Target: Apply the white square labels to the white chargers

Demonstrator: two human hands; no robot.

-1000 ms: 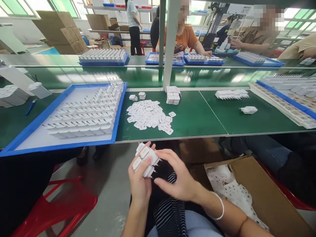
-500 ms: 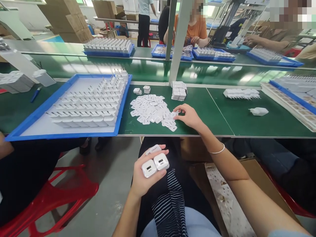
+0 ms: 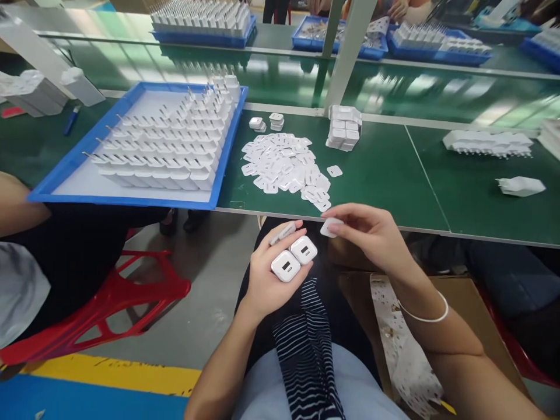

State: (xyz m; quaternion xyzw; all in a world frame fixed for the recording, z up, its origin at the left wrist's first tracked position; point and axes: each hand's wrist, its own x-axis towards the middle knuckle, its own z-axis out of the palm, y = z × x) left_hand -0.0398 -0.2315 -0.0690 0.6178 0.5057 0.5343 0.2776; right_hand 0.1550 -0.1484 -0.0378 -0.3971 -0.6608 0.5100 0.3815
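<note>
My left hand [image 3: 266, 274] is closed around white charger housings [image 3: 286, 266], two of them facing up with dark port slots; another white piece [image 3: 283, 232] shows between its fingers. My right hand [image 3: 371, 233] pinches a small white cover plate [image 3: 331, 227] just off the table's front edge, a short way right of the left hand. Beyond both hands lies a loose heap of white cover plates [image 3: 284, 163] on the green table [image 3: 385, 192]. One single plate [image 3: 335, 171] rests apart, right of the heap.
A blue-rimmed tray [image 3: 214, 195] with rows of pronged white housings stands left. Behind the heap are small plate stacks [image 3: 276, 121] and a block of housings [image 3: 344, 128]. More housings [image 3: 487, 143] lie right. A metal post [image 3: 350, 58] rises at the back; a red stool [image 3: 144, 286] stands left.
My right hand has come back from the heap toward my left hand with a cover plate pinched in it. A single plate now lies apart from the heap. The view has tilted down.
</note>
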